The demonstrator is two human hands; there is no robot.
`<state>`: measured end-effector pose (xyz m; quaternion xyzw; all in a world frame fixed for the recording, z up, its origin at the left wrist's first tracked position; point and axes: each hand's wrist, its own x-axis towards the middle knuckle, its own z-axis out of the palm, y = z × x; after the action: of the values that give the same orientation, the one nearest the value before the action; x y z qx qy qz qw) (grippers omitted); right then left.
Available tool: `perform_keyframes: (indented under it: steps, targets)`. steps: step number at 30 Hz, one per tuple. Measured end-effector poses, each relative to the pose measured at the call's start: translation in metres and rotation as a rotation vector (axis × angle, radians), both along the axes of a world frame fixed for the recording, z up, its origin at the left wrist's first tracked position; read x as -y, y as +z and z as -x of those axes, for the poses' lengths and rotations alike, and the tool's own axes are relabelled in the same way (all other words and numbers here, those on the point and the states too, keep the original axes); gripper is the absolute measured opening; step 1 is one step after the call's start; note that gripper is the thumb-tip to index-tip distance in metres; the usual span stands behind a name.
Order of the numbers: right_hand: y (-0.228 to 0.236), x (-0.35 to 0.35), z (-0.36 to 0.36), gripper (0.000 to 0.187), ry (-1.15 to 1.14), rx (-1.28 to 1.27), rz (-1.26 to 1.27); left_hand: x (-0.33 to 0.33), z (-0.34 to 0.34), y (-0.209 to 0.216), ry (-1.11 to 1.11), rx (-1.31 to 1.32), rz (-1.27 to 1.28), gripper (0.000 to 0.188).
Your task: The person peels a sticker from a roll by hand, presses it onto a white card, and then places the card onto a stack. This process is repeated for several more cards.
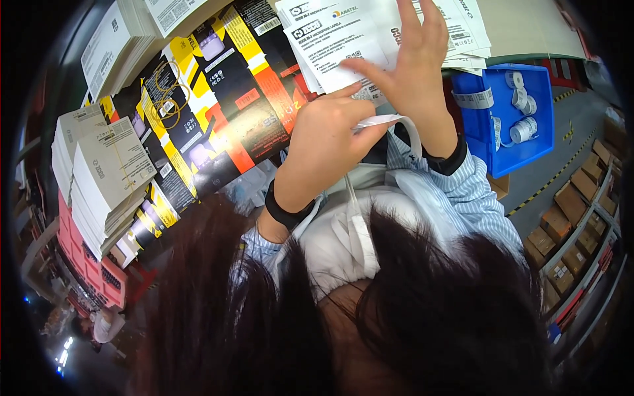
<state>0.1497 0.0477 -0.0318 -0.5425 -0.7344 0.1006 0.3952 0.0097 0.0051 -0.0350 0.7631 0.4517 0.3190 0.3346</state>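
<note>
My left hand [330,135] is closed, with a narrow white paper strip [396,119] between thumb and curled fingers. The strip arcs to the right, toward my right wrist. Just beyond, my right hand [422,76] is spread over white printed sheets [330,49], thumb and fingers stretched out. Its fingertips run out at the top edge of the view. More white printed sheets [465,33] lie fanned under and right of that hand. The left hand's knuckles lie at the sheets' near edge; whether they touch is unclear.
Black, yellow and red printed packaging [224,92] covers the left of the work surface, with rubber bands [165,99] on it. Stacked grey-white cards [109,165] stand further left. At right, a blue bin [541,112] holds label rolls [524,130]. Cardboard boxes [571,201] fill a rack.
</note>
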Motion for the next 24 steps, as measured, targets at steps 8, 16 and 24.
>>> perform_keyframes:
  steps: [8,16,24]
  targets:
    - [-0.001,-0.004,-0.02,0.071,0.223,0.119,-0.091,0.002,0.01,0.005,-0.01,0.146,0.065,0.021]
    - [0.018,0.024,-0.054,0.045,0.525,0.435,-0.194,0.01,0.049,0.036,-0.087,0.329,0.125,0.004]
    - [0.007,-0.028,-0.123,0.037,0.253,0.217,-0.443,-0.003,0.024,0.031,-0.164,0.232,-0.049,0.009]
